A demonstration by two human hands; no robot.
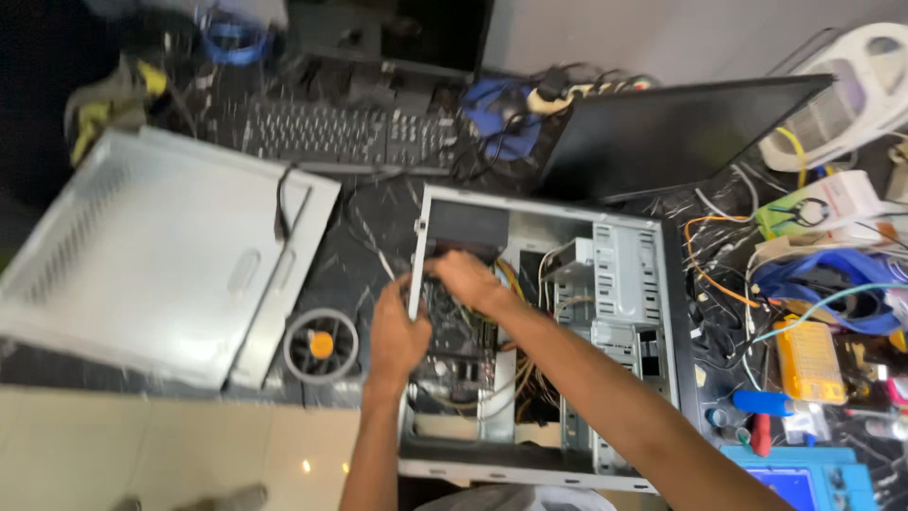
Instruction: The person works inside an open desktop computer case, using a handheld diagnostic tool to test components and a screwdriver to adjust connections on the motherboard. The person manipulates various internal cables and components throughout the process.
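L hand (397, 326) clamps the rear wall of the open PC case (629, 284); R hand (468, 277) inside, fingers curled, grip unclear w/ blur. Brace case, avoid cables (530, 378).

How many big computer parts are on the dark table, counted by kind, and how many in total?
Open computer case: 1
Removed side panel: 1
Keyboard: 1
Monitor: 1
Loose round fan: 1
Total: 5
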